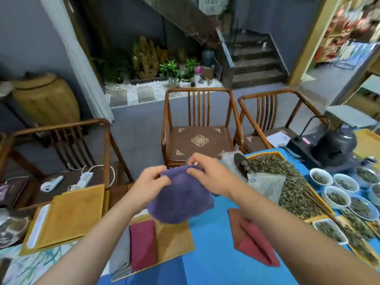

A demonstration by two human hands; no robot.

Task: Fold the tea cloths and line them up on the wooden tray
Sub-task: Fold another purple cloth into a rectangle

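Purple cloth held up mid-frame, above the wooden tray.
Left hand and right hand each grip pinched shut on its top edge; soft, light, droopy, so corners look the best hold.

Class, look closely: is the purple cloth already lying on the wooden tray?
No: both the left hand and right hand hold the purple cloth up above the wooden tray.
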